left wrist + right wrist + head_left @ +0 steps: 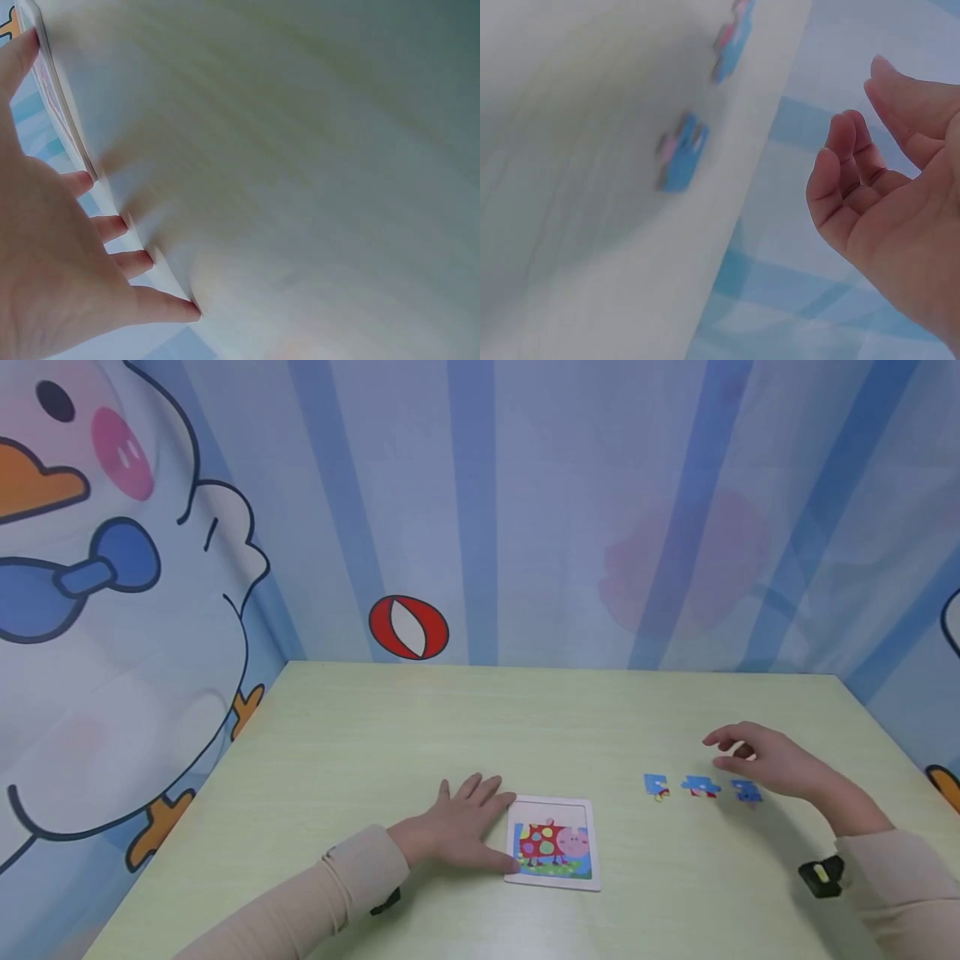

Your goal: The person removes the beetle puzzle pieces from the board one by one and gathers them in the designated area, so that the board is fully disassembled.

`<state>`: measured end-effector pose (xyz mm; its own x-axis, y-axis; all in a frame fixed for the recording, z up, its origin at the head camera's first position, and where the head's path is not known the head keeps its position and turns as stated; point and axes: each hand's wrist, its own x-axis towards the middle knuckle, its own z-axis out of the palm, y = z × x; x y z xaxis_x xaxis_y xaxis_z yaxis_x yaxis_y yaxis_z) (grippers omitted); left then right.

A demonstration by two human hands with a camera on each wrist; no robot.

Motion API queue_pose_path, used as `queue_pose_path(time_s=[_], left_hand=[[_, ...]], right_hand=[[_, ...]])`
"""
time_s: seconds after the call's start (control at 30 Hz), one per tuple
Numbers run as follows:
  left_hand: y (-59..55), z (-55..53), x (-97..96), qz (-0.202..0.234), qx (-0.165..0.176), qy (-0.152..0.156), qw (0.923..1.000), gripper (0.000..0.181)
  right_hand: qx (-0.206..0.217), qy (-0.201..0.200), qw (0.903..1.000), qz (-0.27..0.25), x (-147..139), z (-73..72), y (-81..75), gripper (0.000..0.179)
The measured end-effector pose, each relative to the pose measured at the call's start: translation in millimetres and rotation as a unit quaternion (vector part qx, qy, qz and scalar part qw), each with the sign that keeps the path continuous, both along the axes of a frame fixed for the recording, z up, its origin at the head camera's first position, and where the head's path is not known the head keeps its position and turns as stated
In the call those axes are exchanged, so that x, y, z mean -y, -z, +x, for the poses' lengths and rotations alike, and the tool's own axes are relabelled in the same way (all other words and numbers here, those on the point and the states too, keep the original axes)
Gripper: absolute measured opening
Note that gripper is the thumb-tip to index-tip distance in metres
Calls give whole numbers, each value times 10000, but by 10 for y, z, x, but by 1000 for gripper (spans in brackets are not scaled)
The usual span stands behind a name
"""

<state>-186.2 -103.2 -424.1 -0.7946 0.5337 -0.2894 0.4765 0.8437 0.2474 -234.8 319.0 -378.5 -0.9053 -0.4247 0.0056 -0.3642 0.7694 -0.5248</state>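
A small jigsaw puzzle (552, 852) in a white frame lies on the table, its lower part filled with a pink pig in a red spotted outfit and its top part blank. My left hand (463, 828) rests spread at its left edge, thumb and a fingertip touching the frame. To the right, three loose blue puzzle pieces lie in a row: a left piece (656, 786), a middle piece (701, 787) and a right piece (746, 791). Above the right piece hovers my right hand (772, 762), fingers loosely bent and holding nothing; in the right wrist view the nearest piece (682, 154) lies below it.
The pale wooden table (375, 718) reaches back to a blue striped curtain (540, 510) printed with cartoon figures. Each sleeve carries a dark strap device, seen at the right wrist (822, 876).
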Motion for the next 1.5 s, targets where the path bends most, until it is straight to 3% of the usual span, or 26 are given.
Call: queue_pose_path(time_s=[0.2,0.47,0.63,0.9,1.5], left_hand=[[1,-2,4,-22,-14,18,10000,95],[3,0,0,-38,8,-12,10000,94],[13,-2,-2,-93,8,-16,10000,94],[10,-1,-5,-94,0,-32,10000,95],[-19,-7,-7,-75,-16,-24,10000,95]], right_hand=[[-126,-392,9989,-234,290,57,-91,33],[315,-960,9920,-751,686,110,-178,32],[195,-1293,9886,-746,916,123,-173,32],[137,-1730,9826,-662,1245,128,-104,29],[973,-2157,9704,-490,1841,160,166,28]])
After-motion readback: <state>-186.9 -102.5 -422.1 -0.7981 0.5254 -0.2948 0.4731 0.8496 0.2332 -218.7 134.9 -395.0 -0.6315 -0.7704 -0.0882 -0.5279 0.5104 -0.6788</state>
